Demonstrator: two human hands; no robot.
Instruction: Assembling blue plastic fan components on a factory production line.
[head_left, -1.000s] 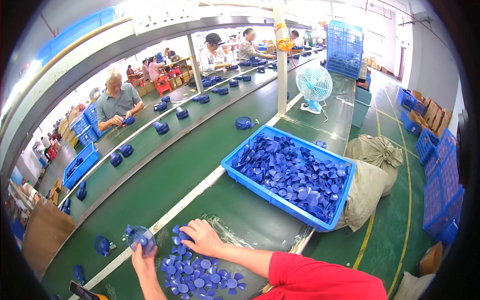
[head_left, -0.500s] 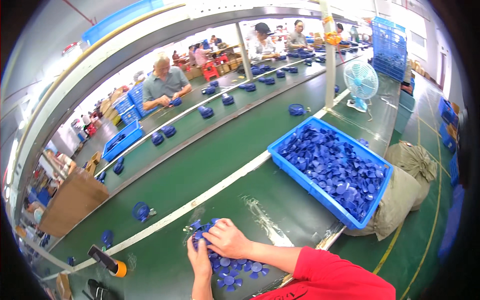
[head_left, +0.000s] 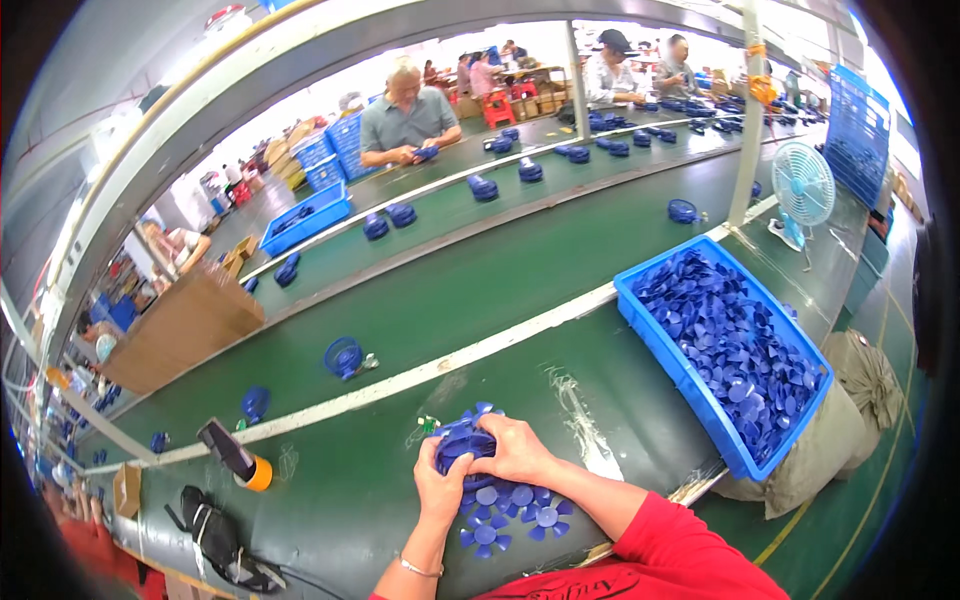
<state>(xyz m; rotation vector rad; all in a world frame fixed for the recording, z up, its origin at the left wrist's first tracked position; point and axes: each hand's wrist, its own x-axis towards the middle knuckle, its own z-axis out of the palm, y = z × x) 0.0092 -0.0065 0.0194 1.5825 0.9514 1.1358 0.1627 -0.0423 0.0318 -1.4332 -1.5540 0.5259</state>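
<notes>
My left hand [head_left: 440, 488] and my right hand [head_left: 515, 452] close round a blue round fan housing [head_left: 462, 440], above the near part of the green work surface. Both thumbs meet at its near side, and the fingers hide much of it. A small green circuit board [head_left: 429, 425] sticks out by its left edge. Right below my hands lie several loose blue fan blades [head_left: 548, 515], one of them a separate blade piece [head_left: 485, 536] nearest me. Whether a blade sits inside the housing I cannot make out.
At right stands a blue crate [head_left: 655, 375] heaped with fan blades. Blue round housings [head_left: 343, 355] lie on the green belt [head_left: 480, 290] ahead. A tape roll [head_left: 258, 474] and a black corded tool [head_left: 215, 535] are at left. A small fan [head_left: 803, 185] stands far right. Co-workers sit across the belt.
The head view has swung left, so the scene sits further right. My right hand has shifted from over the housing's top to its right side; both hands still hold it.
</notes>
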